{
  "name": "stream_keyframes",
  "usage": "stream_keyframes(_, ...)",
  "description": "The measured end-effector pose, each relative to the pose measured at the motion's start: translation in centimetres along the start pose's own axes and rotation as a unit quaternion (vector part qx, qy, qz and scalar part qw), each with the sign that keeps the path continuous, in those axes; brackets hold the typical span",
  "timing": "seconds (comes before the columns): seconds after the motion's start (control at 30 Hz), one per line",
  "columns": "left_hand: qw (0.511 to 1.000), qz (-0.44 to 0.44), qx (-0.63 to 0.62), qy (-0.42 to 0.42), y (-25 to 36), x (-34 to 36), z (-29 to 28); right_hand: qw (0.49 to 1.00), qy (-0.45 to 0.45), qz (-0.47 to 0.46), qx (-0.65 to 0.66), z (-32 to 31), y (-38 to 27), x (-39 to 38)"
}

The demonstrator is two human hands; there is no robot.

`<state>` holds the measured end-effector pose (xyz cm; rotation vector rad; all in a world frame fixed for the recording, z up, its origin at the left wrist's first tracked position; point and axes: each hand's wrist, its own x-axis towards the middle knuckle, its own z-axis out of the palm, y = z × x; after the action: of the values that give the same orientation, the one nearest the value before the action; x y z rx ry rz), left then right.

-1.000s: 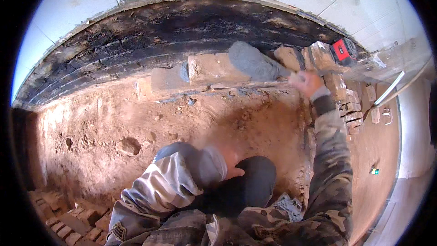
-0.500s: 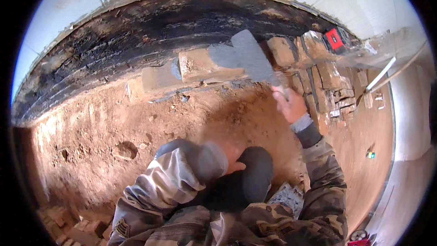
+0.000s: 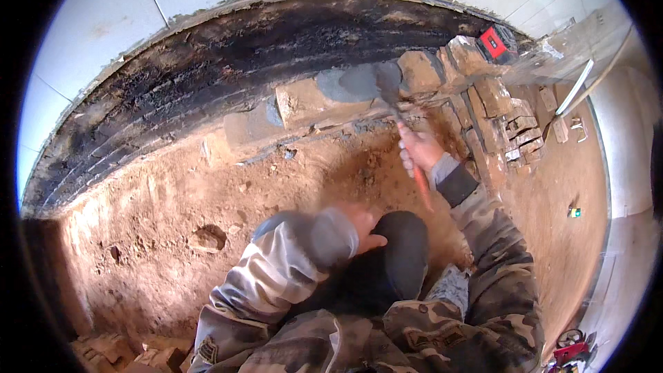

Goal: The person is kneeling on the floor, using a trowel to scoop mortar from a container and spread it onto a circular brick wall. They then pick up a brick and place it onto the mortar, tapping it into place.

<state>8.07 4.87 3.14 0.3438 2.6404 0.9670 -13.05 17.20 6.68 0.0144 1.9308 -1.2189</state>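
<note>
My right hand point(image 3: 423, 150) is closed round the orange handle of a trowel point(image 3: 389, 85). The trowel's blade, seen nearly edge-on, is at the grey mortar point(image 3: 356, 83) spread over the brick course; whether it presses into it I cannot tell. Left of the mortar is a pale brick point(image 3: 298, 103) in the row, and right of it another brick point(image 3: 420, 72). My left hand point(image 3: 358, 224) is by my bent knee, thumb stretched out, holding nothing that I can see; its other fingers are blurred and partly hidden.
A blackened wall strip point(image 3: 207, 62) runs behind the bricks, below white panels point(image 3: 90, 21). A red and black device point(image 3: 495, 43) sits on the bricks at the far right. Stacked bricks point(image 3: 492, 97) stand below it. Loose soil with a stone point(image 3: 205, 238) lies left.
My right hand has moved slightly left and down and turned the trowel, its blade going from broad side to nearly edge-on at the mortar. More mortar shows on the brick. My left hand stays by the knee.
</note>
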Motion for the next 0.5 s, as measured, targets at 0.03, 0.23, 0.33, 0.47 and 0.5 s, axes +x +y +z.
stream_keyframes(0.03,1.0,-0.004,-0.002,-0.004,0.1,0.0,0.0,0.999,-0.035,0.017,0.027,1.2,-0.2,-0.5)
stream_keyframes(0.23,0.996,0.042,-0.02,0.078,0.4,-0.6,-0.5,0.983,-0.158,0.035,0.082,4.2,-0.7,-1.9)
stream_keyframes(0.33,0.997,0.033,-0.004,0.064,0.1,-0.1,-0.5,0.968,-0.206,0.051,0.134,3.6,-0.8,-1.9)
stream_keyframes(0.47,0.997,0.032,-0.009,0.07,0.3,0.2,-0.4,0.887,-0.373,0.111,0.248,2.7,-0.2,-1.0)
stream_keyframes(0.5,0.997,0.034,-0.008,0.063,0.3,0.4,-0.4,0.873,-0.384,0.115,0.277,2.4,0.0,-0.6)
